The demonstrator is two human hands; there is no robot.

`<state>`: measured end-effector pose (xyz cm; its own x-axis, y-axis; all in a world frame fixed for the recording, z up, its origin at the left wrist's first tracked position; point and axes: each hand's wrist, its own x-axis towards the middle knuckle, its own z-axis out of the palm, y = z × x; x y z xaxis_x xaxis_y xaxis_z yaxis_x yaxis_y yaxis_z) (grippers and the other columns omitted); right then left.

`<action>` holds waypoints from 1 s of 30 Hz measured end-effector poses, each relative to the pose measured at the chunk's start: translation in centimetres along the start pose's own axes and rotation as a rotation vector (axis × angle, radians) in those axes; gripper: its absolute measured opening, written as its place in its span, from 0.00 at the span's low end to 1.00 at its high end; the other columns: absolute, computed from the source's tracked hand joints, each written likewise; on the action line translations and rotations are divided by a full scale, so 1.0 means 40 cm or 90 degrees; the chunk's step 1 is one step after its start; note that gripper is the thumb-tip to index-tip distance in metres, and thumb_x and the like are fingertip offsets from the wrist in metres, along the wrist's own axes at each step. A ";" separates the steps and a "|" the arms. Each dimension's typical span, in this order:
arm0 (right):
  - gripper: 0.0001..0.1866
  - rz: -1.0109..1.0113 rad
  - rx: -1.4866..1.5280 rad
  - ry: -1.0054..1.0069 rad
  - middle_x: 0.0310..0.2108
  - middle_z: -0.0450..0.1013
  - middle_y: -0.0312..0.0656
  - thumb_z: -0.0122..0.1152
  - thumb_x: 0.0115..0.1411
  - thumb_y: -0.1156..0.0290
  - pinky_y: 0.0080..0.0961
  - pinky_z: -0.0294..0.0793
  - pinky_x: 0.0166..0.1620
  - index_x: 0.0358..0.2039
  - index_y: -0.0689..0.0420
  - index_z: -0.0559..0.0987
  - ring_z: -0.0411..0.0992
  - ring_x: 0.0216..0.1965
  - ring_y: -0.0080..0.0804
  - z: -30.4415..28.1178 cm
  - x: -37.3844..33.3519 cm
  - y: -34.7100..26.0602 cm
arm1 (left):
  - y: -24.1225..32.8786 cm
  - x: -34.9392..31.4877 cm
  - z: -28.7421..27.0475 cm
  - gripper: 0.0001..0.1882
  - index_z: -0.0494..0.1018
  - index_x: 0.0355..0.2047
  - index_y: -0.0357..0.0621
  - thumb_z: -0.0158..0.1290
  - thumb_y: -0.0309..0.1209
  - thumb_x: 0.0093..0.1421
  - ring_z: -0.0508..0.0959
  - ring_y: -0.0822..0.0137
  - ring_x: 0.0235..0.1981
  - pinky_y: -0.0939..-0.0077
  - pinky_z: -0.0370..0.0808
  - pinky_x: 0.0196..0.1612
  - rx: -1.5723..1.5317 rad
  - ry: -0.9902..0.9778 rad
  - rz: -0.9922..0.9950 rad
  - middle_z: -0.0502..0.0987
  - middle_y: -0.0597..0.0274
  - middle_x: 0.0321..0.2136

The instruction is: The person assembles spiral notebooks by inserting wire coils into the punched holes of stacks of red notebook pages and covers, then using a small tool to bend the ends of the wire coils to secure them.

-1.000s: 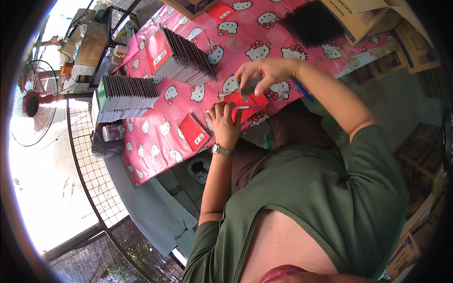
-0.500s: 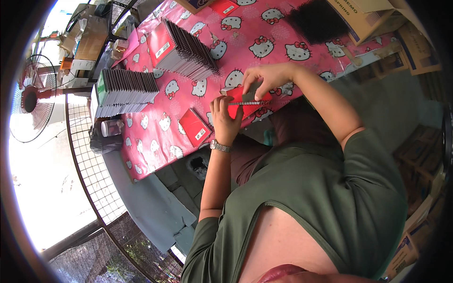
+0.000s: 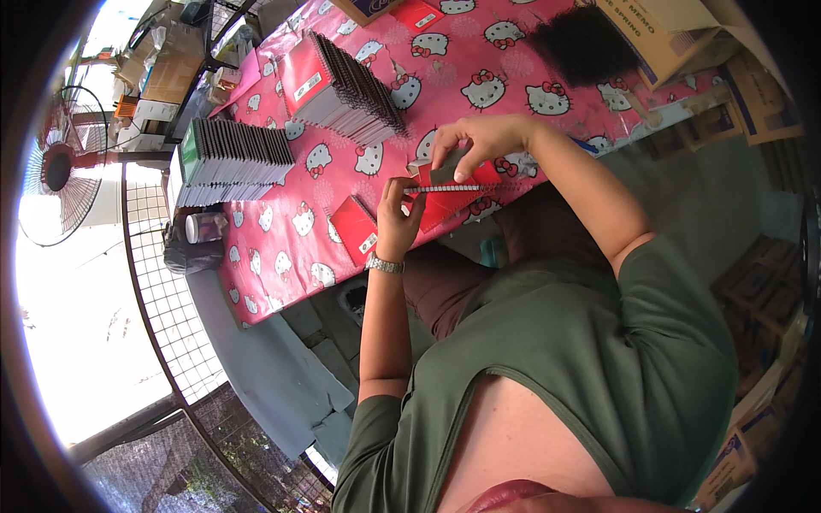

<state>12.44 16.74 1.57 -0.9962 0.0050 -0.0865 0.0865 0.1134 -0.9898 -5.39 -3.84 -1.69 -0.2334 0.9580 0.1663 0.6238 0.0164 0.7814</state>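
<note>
A red spiral notebook (image 3: 446, 205) lies at the near edge of the table, its binding coil (image 3: 457, 188) running across it. My left hand (image 3: 397, 224) is closed at the left end of that coil, thumb and fingers pinching the bound edge. In my right hand (image 3: 492, 138) is a flat dark grey piece (image 3: 445, 169), held between thumb and fingers just above the coil; its exact kind is unclear. Beside my left wrist lies another red notebook (image 3: 353, 227).
Stacks of red notebooks (image 3: 342, 90) and green-covered notebooks (image 3: 235, 158) stand at the left on the pink patterned tablecloth (image 3: 282, 231). A black bristly pile (image 3: 581, 47) lies far right beside a cardboard box (image 3: 658, 38). A plastic jar (image 3: 205, 227) and fan (image 3: 58, 171) are at left.
My left hand has slid left along the notebook's bound edge, leaving more of the coil visible. The dark grey piece in my right hand has shifted slightly left too.
</note>
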 end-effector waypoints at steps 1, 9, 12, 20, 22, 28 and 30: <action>0.24 -0.059 0.158 -0.068 0.51 0.70 0.40 0.72 0.48 0.62 0.33 0.64 0.58 0.46 0.56 0.81 0.67 0.56 0.36 0.004 -0.003 -0.001 | -0.005 0.005 0.000 0.13 0.71 0.40 0.38 0.58 0.18 0.54 0.78 0.57 0.35 0.70 0.77 0.34 -0.001 0.005 0.017 0.75 0.54 0.38; 0.26 0.121 -0.577 0.427 0.58 0.66 0.43 0.72 0.47 0.60 0.44 0.64 0.60 0.48 0.49 0.80 0.64 0.59 0.48 -0.091 -0.080 0.101 | -0.023 0.012 0.018 0.13 0.72 0.42 0.38 0.57 0.19 0.56 0.78 0.67 0.32 0.76 0.75 0.36 -0.077 0.032 -0.051 0.77 0.58 0.34; 0.34 -0.010 -0.455 0.596 0.63 0.61 0.47 0.72 0.48 0.59 0.44 0.63 0.62 0.57 0.49 0.74 0.59 0.64 0.50 -0.081 -0.180 0.179 | -0.042 -0.002 0.043 0.11 0.72 0.42 0.36 0.56 0.18 0.59 0.77 0.74 0.34 0.79 0.74 0.37 -0.249 0.136 -0.119 0.78 0.61 0.34; 0.32 0.211 -0.634 0.567 0.53 0.67 0.49 0.68 0.51 0.66 0.41 0.67 0.57 0.57 0.57 0.71 0.67 0.54 0.48 0.201 -0.365 0.211 | -0.015 -0.033 0.089 0.12 0.74 0.46 0.31 0.55 0.20 0.62 0.78 0.75 0.34 0.80 0.77 0.40 -0.351 0.255 -0.146 0.80 0.61 0.36; 0.29 0.100 -0.388 0.632 0.49 0.70 0.46 0.67 0.50 0.67 0.40 0.67 0.57 0.55 0.57 0.74 0.67 0.53 0.46 0.217 -0.289 0.146 | -0.036 -0.029 0.093 0.10 0.74 0.45 0.30 0.54 0.21 0.64 0.79 0.74 0.34 0.80 0.78 0.38 -0.342 0.273 -0.122 0.80 0.60 0.36; 0.27 -0.137 -0.499 0.502 0.48 0.69 0.41 0.68 0.50 0.66 0.38 0.70 0.53 0.52 0.55 0.76 0.68 0.48 0.41 0.306 -0.064 0.005 | -0.057 -0.032 0.092 0.09 0.74 0.44 0.29 0.52 0.21 0.65 0.79 0.74 0.33 0.79 0.78 0.37 -0.334 0.241 -0.125 0.80 0.60 0.34; 0.27 -0.138 -0.537 0.494 0.48 0.69 0.40 0.68 0.49 0.65 0.38 0.69 0.53 0.52 0.55 0.77 0.67 0.47 0.40 0.316 -0.036 0.002 | -0.051 -0.041 0.096 0.08 0.75 0.43 0.29 0.51 0.20 0.65 0.79 0.73 0.32 0.80 0.77 0.37 -0.308 0.274 -0.105 0.80 0.60 0.32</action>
<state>13.93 4.19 0.18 -0.7501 0.4776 0.4574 0.1739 0.8098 -0.5604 -3.43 -4.34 -5.87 -0.6362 0.7528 0.1689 0.1734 -0.0737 0.9821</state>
